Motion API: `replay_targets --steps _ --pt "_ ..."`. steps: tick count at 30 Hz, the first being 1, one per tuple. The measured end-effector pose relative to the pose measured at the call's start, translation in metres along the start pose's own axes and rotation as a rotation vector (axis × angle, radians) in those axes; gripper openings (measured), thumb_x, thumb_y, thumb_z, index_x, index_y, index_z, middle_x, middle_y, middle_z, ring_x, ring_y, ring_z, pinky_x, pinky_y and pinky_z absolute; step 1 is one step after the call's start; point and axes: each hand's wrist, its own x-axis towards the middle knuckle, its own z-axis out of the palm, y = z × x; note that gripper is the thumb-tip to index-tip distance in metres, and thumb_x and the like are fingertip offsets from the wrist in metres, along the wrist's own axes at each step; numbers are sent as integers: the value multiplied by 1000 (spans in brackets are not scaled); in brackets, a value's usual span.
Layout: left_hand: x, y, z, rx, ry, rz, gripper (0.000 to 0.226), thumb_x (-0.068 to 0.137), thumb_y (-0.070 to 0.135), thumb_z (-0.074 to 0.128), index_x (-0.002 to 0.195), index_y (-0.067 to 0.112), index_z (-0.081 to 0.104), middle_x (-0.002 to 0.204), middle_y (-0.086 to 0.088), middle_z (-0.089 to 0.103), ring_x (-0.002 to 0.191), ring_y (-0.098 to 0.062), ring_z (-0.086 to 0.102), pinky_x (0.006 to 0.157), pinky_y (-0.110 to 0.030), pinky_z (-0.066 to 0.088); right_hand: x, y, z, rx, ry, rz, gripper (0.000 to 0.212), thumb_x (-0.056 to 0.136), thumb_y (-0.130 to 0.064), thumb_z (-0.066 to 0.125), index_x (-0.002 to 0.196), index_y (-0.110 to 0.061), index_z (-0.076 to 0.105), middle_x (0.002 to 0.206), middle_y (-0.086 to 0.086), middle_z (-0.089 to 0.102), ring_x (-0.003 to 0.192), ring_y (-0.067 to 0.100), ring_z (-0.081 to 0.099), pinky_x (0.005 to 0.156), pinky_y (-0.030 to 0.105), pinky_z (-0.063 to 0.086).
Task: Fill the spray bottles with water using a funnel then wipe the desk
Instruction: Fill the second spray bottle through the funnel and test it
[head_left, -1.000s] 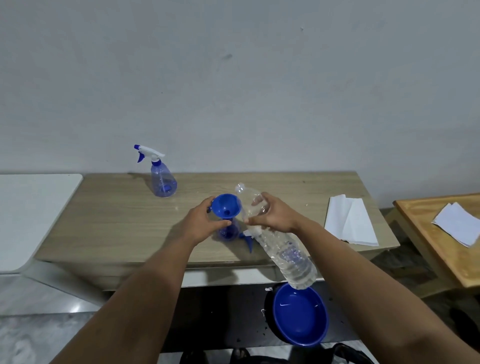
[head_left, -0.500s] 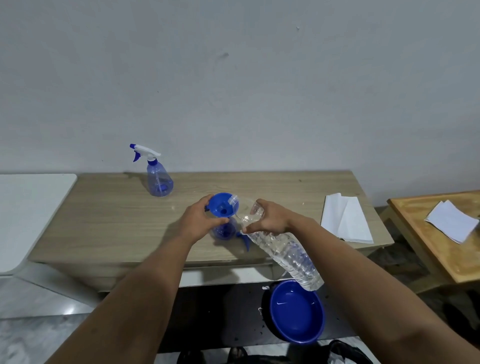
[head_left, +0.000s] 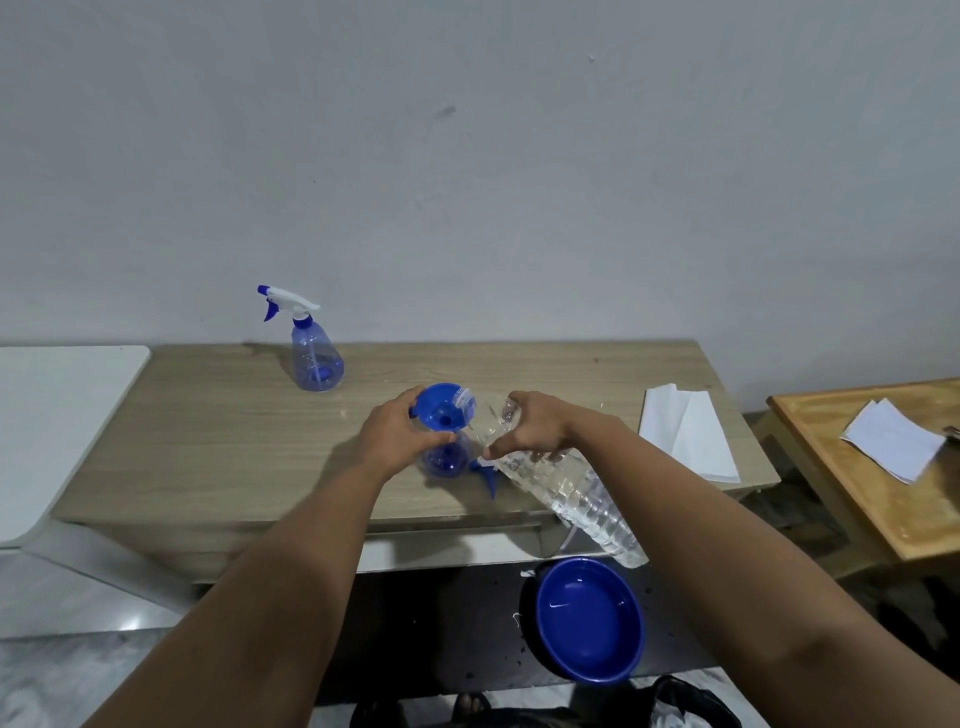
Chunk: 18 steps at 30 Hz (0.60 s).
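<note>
Beside left grip (head_left: 397, 439), funnel (head_left: 440, 408).

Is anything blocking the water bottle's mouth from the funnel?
Nothing visible. The water bottle, gripped by the right hand, has its mouth at the rim of the funnel, which the left hand steadies.

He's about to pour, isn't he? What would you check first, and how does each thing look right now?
1. Funnel sits in the open spray bottle: ok.
2. Left hand steadies the funnel: ok.
3. Right hand grips the water bottle: ok.
4. Bottle mouth over the funnel's bowl: ok, it lies at the rim.
5. Water bottle's cap off: cannot tell for sure.
6. Tissue on the desk for wiping: ok.
</note>
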Motion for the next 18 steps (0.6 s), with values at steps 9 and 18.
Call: replay_targets --steps 9,18 --pt "-1 1 0 15 3 -11 76 59 39 94 127 33 61 109 17 67 107 -9 62 93 -30 50 -1 -4 0 -38 -18 14 110 70 -49 95 155 -9 38 146 10 56 105 26 62 73 32 57" --pt "-1 1 -1 21 8 -20 78 61 36 94 131 29 60 108 17 65 107 -10 62 95 -30 50 1 -8 2 -40 -28 31 108 72 -46 94 155 -7 37 149 11 55 97 23 65 72 32 57"
